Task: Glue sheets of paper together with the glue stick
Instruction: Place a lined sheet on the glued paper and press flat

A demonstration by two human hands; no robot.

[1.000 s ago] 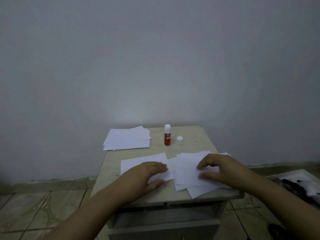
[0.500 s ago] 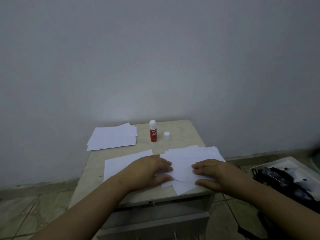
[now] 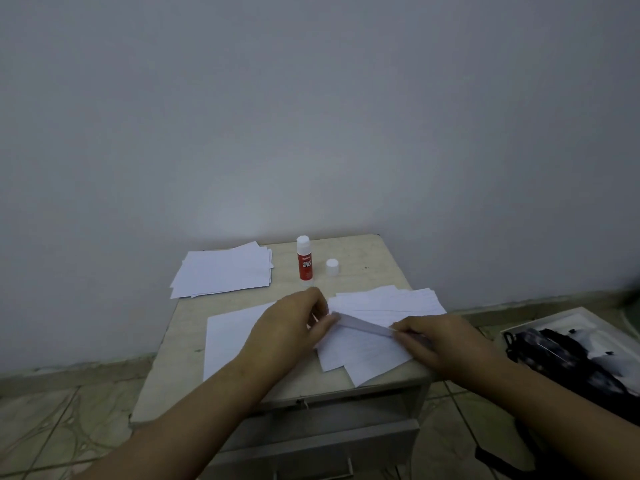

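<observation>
- Nearest the camera, both forearms reach forward over the front edge of the tabletop (image 3: pixel 388 258), above a partly open drawer (image 3: pixel 318 445).
- The right hand (image 3: pixel 436 341) lies on the near right part of the fanned pile of sheets (image 3: pixel 384 306); its fingertips pinch the right end of a lifted sheet edge (image 3: pixel 363 326).
- The left hand (image 3: pixel 291 329) is curled, and its thumb and fingers pinch the left end of that same lifted edge, so the edge spans between the two hands, raised off the pile.
- Under and to the left of the left hand lies a single sheet (image 3: pixel 228 336), flat on the tabletop; the wrist covers its right part.
- To the right of the right hand, down on the floor, sits a dark bag (image 3: pixel 568 365) on a pale board.
- Beyond the left hand stands the glue stick (image 3: pixel 304 259), upright, red-bodied with a white top, apart from both hands.
- Just to its right stands its white cap (image 3: pixel 331 267), not touching it.
- Farther left, beyond the single sheet, rests a loose stack of sheets (image 3: pixel 225 271) at the far left corner of the tabletop, overhanging its left edge.
- Behind everything rises a plain grey wall (image 3: pixel 311 116).
</observation>
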